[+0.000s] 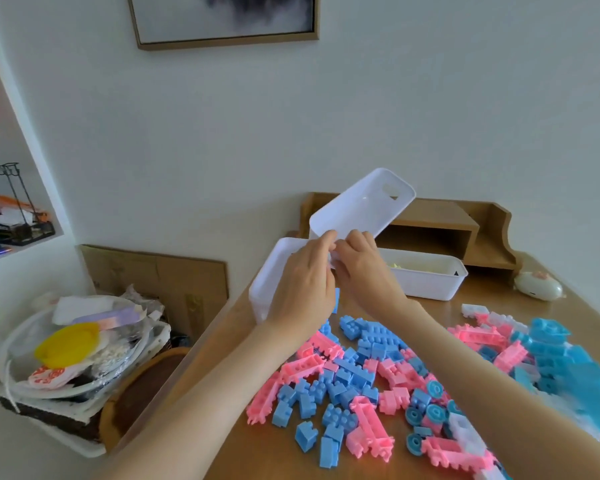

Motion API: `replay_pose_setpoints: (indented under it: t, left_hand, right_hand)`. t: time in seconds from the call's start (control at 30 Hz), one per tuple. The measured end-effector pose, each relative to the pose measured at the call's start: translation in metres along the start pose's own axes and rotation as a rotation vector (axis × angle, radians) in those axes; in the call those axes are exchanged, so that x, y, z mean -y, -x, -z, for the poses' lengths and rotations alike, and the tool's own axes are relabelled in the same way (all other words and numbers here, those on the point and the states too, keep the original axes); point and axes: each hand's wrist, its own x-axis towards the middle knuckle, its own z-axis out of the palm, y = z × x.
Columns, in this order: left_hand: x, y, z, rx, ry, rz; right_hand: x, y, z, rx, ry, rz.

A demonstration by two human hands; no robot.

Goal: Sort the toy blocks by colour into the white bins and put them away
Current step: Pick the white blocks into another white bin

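Head: left hand (302,285), right hand (361,268) hold bin (357,206), far-end-high.

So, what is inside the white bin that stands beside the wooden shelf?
Inside the white rectangular plastic bin, pale yellow pieces show. Its front wall hides the bottom, and the right hand covers its left end.

On the wooden table (284,455) lie pink and blue blocks (352,375), a left white bin (265,289) and a far white bin (428,280).
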Motion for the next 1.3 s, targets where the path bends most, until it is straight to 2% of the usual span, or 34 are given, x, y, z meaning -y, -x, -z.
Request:
replay_pose_setpoints:
  t: [0.1, 0.3, 0.4, 0.63, 0.77, 1.03, 1.1, 1.2, 1.3]
  left_hand:
    - [-0.015, -0.007, -0.018, 0.059, 0.039, 0.003]
    - [-0.039, -0.014, -0.062, 0.382, 0.044, 0.094]
    - [-0.055, -0.018, -0.082, 0.479, 0.042, 0.081]
    - [-0.082, -0.032, -0.114, 0.659, 0.042, 0.032]
    - [-0.085, -0.032, -0.124, 0.699, 0.072, 0.070]
    - [-0.086, -0.028, -0.120, 0.728, 0.385, 0.241]
    - [-0.074, -0.028, -0.115, 0.686, 0.532, 0.352]
    - [-0.059, -0.033, -0.102, 0.595, 0.880, 0.660]
    - [-0.048, -0.034, -0.091, 0.486, 0.999, 0.833]
  right_hand:
    - [-0.029, 0.016, 0.023, -0.028, 0.029, -0.042]
    - [-0.082, 0.052, 0.063, 0.115, 0.141, -0.153]
    - [-0.106, 0.073, 0.082, 0.155, 0.164, -0.225]
    - [-0.154, 0.108, 0.113, 0.134, 0.189, -0.360]
    - [-0.158, 0.116, 0.117, 0.142, 0.110, -0.397]
    - [-0.123, 0.095, 0.098, 0.133, 0.193, -0.217]
    - [-0.113, 0.087, 0.093, 0.141, 0.198, -0.176]
    - [-0.097, 0.074, 0.084, 0.182, 0.097, -0.125]
    - [-0.081, 0.062, 0.073, 0.244, 0.043, -0.052]
